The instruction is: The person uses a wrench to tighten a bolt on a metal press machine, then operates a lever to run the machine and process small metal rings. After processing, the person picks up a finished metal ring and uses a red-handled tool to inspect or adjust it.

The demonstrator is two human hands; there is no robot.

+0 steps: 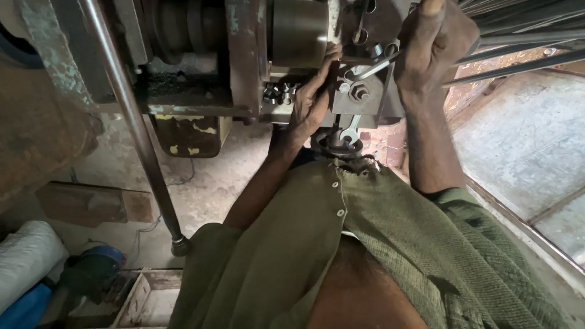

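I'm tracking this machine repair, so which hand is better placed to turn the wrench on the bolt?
Probably the right hand: it seems to grip the wrench just above the hex bolt. The left hand presses the machine block instead.

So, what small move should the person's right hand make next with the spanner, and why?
Probably a short swing of the spanner about the bolt. The right hand grips its handle, its ring end seems seated near the hex nut, and the left hand steadies the metal block. A second spanner hangs below.
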